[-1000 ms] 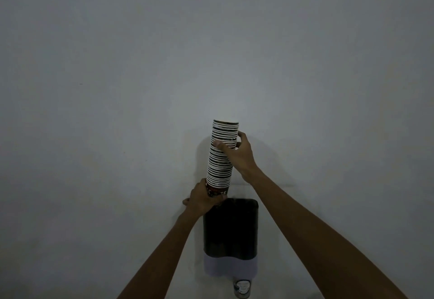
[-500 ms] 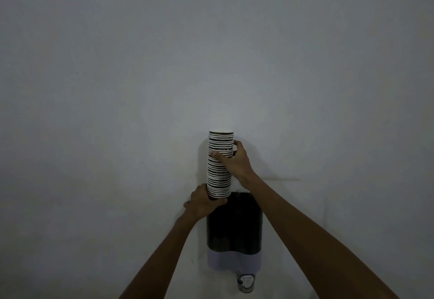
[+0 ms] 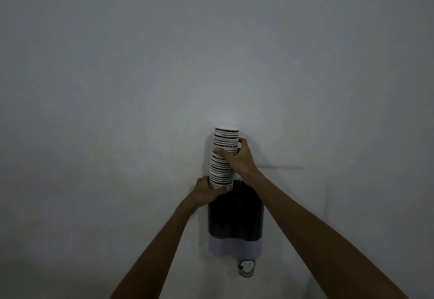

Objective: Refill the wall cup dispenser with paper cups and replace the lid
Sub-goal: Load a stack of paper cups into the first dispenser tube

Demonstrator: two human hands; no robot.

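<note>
A tall stack of paper cups (image 3: 224, 158), striped black and white, stands upright with its lower end at the top left of the wall cup dispenser (image 3: 234, 219). The dispenser is dark above and pale lilac below. My right hand (image 3: 239, 158) grips the upper half of the stack from the right. My left hand (image 3: 206, 192) wraps around the stack's foot at the dispenser's top edge. One cup (image 3: 246, 267) pokes out beneath the dispenser on the right. No lid is in view.
A plain pale wall (image 3: 141, 87) fills the view all around the dispenser. A faint horizontal line (image 3: 281, 167) runs along the wall to the right of my right hand.
The cup stack has sunk lower into the dispenser's left opening, its printed bottom cup now hidden. My right hand went down with it; my left hand stays at the stack's foot.
</note>
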